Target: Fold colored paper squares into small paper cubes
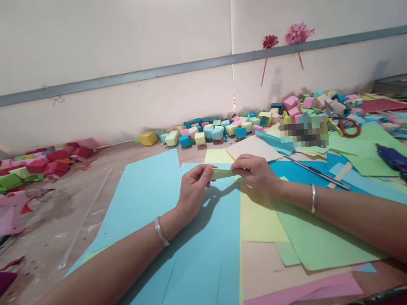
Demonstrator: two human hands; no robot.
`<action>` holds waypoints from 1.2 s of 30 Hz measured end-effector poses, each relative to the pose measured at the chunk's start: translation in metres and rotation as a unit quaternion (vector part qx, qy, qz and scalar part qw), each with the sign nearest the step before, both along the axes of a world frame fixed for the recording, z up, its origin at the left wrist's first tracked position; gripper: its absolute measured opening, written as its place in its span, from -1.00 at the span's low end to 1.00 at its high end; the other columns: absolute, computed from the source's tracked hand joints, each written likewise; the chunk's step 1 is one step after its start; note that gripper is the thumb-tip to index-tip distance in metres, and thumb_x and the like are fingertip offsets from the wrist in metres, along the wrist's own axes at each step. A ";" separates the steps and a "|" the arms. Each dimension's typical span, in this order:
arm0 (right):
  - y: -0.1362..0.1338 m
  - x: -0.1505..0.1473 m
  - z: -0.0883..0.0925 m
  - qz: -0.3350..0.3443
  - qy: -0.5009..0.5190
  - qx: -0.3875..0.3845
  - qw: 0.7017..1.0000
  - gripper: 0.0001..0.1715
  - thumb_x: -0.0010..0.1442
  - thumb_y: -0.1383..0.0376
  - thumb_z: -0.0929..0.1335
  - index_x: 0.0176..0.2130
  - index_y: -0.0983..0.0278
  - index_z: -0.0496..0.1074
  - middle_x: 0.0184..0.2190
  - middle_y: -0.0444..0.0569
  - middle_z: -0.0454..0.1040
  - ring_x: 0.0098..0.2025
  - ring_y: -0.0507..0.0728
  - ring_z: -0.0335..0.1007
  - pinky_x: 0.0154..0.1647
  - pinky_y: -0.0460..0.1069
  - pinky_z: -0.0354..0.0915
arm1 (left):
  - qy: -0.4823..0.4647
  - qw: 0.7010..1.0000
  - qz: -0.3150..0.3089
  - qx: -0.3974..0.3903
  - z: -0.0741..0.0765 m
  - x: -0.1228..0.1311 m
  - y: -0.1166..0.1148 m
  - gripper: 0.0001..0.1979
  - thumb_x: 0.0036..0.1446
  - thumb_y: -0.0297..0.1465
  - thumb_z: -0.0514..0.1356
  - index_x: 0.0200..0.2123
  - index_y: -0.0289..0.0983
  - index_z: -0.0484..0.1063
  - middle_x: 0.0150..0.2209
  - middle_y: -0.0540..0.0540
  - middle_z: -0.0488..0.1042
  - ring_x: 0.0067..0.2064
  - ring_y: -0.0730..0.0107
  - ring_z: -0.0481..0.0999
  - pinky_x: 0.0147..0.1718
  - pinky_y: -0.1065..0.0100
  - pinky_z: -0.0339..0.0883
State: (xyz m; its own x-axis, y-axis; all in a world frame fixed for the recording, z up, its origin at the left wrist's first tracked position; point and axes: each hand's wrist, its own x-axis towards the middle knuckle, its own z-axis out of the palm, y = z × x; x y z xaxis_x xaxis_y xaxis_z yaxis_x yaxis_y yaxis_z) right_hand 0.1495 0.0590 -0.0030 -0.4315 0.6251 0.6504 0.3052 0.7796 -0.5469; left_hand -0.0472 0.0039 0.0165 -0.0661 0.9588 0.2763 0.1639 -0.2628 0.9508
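Observation:
A narrow folded strip of light green paper (222, 173) is stretched between my two hands. My left hand (195, 185) pinches its left end between thumb and fingers. At the other end, the fingertips of my right hand (255, 173) are closed on the strip. Both hands hover over light blue paper sheets (203, 245), casting a shadow there. Beside them lie yellow paper (262, 218) and light green sheets (321, 237), partly under my right forearm.
Small paper boxes (217, 133) line the wall, with red and green ones (58, 162) at left. A pink glue gun (10, 212) and clear glue stick (86, 219) lie left. To the right are a pen-like tool (318, 172), scissors (348, 126) and a blue glue gun (401, 162).

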 end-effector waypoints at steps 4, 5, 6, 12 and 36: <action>0.003 0.001 -0.002 0.004 -0.004 0.010 1.000 -0.80 0.18 0.44 0.31 -0.38 0.29 0.52 -0.41 -0.02 0.47 -0.36 0.08 0.39 -0.33 -0.04 0.27 | -0.041 0.998 0.000 -0.054 -0.004 -0.003 0.004 -0.75 0.05 -0.20 0.27 -0.38 -0.30 0.56 -0.54 0.00 0.39 -0.51 0.51 0.28 -0.52 0.43 0.19; 0.004 0.002 -0.002 0.003 -0.007 0.010 1.000 -0.80 0.18 0.44 0.31 -0.38 0.29 0.52 -0.41 -0.02 0.47 -0.36 0.08 0.39 -0.33 -0.03 0.27 | -0.043 0.997 0.003 -0.064 -0.004 -0.004 0.005 -0.74 0.04 -0.20 0.27 -0.39 -0.30 0.56 -0.54 -0.01 0.40 -0.51 0.51 0.28 -0.53 0.43 0.18; 0.005 0.002 -0.003 0.002 -0.009 0.007 1.000 -0.80 0.18 0.44 0.30 -0.37 0.29 0.52 -0.41 -0.03 0.47 -0.36 0.08 0.38 -0.33 -0.03 0.27 | -0.043 0.997 0.004 -0.071 -0.004 -0.004 0.006 -0.74 0.03 -0.20 0.28 -0.39 -0.31 0.57 -0.53 -0.02 0.41 -0.52 0.51 0.28 -0.54 0.43 0.18; 0.010 0.002 -0.005 -0.003 0.019 -0.038 0.999 -0.82 0.14 0.43 0.30 -0.38 0.29 0.51 -0.42 -0.05 0.46 -0.37 0.06 0.36 -0.33 -0.04 0.25 | 0.025 0.999 0.012 -0.038 -0.003 -0.005 0.010 -0.73 0.04 -0.20 0.26 -0.39 -0.31 0.57 -0.57 -0.02 0.44 -0.54 0.50 0.30 -0.54 0.42 0.22; 0.002 0.002 0.003 -0.023 -0.013 -0.004 1.000 -0.83 0.18 0.35 0.23 -0.42 0.28 0.35 -0.54 -0.15 0.36 -0.51 -0.01 0.16 -0.43 -0.09 0.10 | 0.111 0.989 0.079 0.050 -0.007 -0.005 0.008 -0.84 -0.05 -0.33 0.33 -0.48 -0.29 0.45 -0.49 0.02 0.44 -0.50 0.50 0.42 -0.47 0.44 0.34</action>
